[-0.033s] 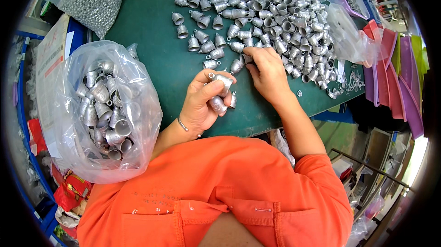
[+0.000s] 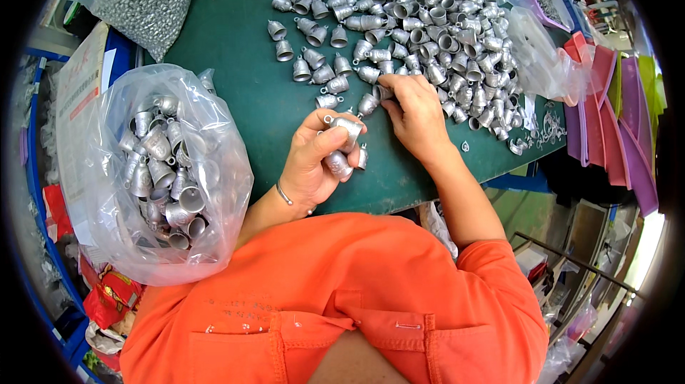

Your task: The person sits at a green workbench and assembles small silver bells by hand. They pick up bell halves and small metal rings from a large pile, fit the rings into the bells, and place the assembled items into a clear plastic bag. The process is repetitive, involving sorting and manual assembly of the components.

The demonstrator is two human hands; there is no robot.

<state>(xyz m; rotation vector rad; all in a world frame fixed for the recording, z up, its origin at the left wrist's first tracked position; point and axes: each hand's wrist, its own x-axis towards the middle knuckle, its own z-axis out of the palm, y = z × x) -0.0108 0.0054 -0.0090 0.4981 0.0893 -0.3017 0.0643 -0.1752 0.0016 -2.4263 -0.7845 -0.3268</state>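
Observation:
Several small silver metal bells with loops on top are gripped in my left hand, its thumb across one of them. My right hand reaches to the near edge of a big heap of similar bells on the green table. Its thumb and fingertips close on a bell, partly hidden by the fingers. Just left of that lies another bell, close to my left fingertips. To my left, a clear plastic bag stands open with more bells inside.
A clear bag of small silver beads rests at the far left. At the right are a crumpled clear bag, small wire-like metal pieces by the table edge, and pink and purple plastic trays.

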